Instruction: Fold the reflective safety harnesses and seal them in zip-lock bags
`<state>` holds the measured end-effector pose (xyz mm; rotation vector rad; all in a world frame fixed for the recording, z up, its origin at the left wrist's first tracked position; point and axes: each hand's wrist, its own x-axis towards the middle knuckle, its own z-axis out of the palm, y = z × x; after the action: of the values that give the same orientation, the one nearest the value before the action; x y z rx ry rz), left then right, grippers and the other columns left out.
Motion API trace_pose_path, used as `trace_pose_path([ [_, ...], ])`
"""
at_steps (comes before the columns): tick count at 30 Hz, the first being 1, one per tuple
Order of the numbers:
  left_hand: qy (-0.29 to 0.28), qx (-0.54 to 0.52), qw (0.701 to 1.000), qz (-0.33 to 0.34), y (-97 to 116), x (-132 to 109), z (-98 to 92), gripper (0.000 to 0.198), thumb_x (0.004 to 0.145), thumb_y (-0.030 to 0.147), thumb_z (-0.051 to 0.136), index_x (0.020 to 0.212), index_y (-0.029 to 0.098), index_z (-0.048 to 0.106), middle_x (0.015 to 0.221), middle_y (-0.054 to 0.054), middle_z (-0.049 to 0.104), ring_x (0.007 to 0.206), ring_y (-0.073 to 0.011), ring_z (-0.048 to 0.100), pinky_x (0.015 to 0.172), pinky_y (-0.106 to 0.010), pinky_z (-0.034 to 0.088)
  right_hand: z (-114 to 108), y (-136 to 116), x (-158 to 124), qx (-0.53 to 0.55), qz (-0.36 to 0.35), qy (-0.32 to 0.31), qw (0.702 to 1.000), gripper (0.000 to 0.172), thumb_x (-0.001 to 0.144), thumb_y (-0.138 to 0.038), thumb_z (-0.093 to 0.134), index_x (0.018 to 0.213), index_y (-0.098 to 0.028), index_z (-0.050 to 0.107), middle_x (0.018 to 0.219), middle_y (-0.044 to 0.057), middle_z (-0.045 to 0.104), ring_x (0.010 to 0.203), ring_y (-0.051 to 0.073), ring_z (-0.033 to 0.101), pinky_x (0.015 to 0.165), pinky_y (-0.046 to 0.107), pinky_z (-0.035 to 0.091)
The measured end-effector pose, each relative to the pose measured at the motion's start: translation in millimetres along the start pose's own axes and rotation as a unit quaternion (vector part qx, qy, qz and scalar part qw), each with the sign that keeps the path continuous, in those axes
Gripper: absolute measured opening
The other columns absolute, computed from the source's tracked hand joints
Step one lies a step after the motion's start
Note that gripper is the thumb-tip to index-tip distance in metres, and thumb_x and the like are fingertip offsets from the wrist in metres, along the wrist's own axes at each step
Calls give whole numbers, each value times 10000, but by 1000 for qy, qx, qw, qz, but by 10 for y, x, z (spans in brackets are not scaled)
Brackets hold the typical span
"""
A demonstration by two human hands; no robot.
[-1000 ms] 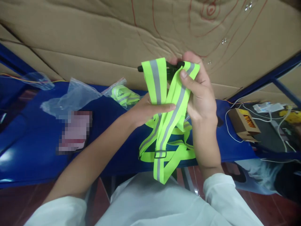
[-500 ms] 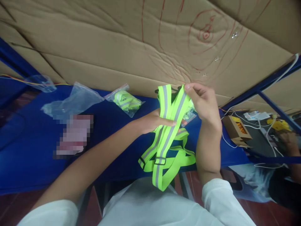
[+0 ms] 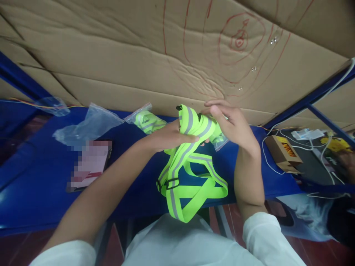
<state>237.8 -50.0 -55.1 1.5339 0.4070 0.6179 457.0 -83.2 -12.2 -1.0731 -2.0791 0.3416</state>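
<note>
A neon yellow-green reflective harness (image 3: 191, 192) with grey stripes and black buckles is bunched in my left hand (image 3: 177, 136). The thumb of that hand presses across the straps, and its other fingers pass behind them, mostly hidden. Above the grip the straps are folded over into a loop; below it, loose loops hang to the table's front edge. My right hand (image 3: 230, 122) is at the right of the folded top, thumb and fingers stretched out and apart, close to the strap.
On the blue table (image 3: 36, 184) lie a clear plastic bag (image 3: 94, 123), a bagged yellow-green harness (image 3: 149, 121) and a partly blurred phone-like item (image 3: 93, 166). Another bagged piece (image 3: 219, 142) sits behind my right hand. A cardboard box (image 3: 283, 153) and white cables stand right. Cardboard (image 3: 124, 55) walls the back.
My right hand has brought the upper strap over, and the tall upright loop is now folded down across my left hand. The right fingers have come off the strap end and spread.
</note>
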Motion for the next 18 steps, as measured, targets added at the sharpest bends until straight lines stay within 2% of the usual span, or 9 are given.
trace_pose_path([
  [3, -8, 9, 1000, 16, -27, 11, -18, 253, 828, 328, 820, 985, 139, 760, 977, -92, 797, 932, -239, 759, 892, -360, 607, 20, -159, -52, -54, -53, -75, 994, 428, 997, -568, 627, 1237, -227, 726, 1322, 100, 723, 1225, 278, 684, 1073, 448, 548],
  [4, -6, 20, 1000, 22, -31, 9, -26, 242, 827, 324, 819, 977, 144, 759, 968, -83, 794, 932, -236, 756, 884, -353, 606, 43, -191, -63, -64, -51, -84, 993, 501, 964, -576, 675, 1325, -229, 678, 1337, 106, 715, 1229, 292, 682, 1069, 458, 556],
  [6, 0, 33, 999, 32, -25, -4, -46, 240, 835, 294, 797, 1035, 166, 757, 997, -62, 791, 964, -233, 754, 891, -346, 602, 98, -226, -68, -67, -26, -63, 995, 641, 938, -559, 717, 1473, -248, 553, 1329, 102, 713, 1233, 305, 683, 1056, 466, 571],
  [9, -19, 51, 998, 44, 2, -30, -86, 240, 835, 262, 776, 1065, 196, 770, 1024, -45, 795, 988, -235, 757, 897, -338, 600, 164, -235, -33, -43, -28, -82, 995, 711, 972, -494, 695, 1594, -313, 401, 1471, 74, 641, 1377, 288, 606, 1153, 461, 521],
  [11, -30, 63, 997, 37, 9, -41, -107, 192, 802, 251, 805, 983, 190, 789, 999, -47, 800, 974, -240, 761, 882, -326, 601, 190, -229, 3, -31, -58, -121, 991, 640, 999, -467, 661, 1583, -340, 433, 1565, 45, 573, 1442, 258, 553, 1212, 433, 473],
  [13, 2, 28, 999, 18, -4, -42, -111, 207, 743, 232, 864, 930, 184, 790, 989, -45, 803, 966, -240, 764, 872, -315, 606, 210, -214, 32, -26, -71, -120, 990, 529, 1021, -451, 629, 1524, -326, 525, 1541, 36, 602, 1406, 247, 586, 1198, 413, 481],
  [15, 26, -66, 997, -15, -31, -36, -86, 288, 716, 228, 901, 975, 176, 785, 1012, -63, 806, 960, -256, 773, 881, -353, 620, 223, -188, 48, -30, -60, -76, 995, 437, 1026, -456, 620, 1430, -290, 619, 1421, 46, 690, 1303, 261, 657, 1133, 420, 526],
  [16, 21, -120, 992, -32, -47, -31, -63, 331, 718, 234, 906, 1018, 171, 781, 1033, -83, 808, 952, -275, 779, 881, -389, 630, 224, -170, 51, -34, -51, -43, 997, 403, 1026, -474, 616, 1374, -276, 658, 1350, 52, 725, 1244, 270, 685, 1095, 429, 547],
  [18, -25, -200, 977, -66, -76, -22, -6, 397, 763, 252, 883, 1130, 163, 762, 1104, -132, 802, 963, -313, 786, 888, -457, 637, 203, -126, 46, -38, -21, 25, 999, 370, 1022, -530, 600, 1259, -268, 710, 1203, 55, 765, 1127, 278, 718, 1020, 446, 584],
])
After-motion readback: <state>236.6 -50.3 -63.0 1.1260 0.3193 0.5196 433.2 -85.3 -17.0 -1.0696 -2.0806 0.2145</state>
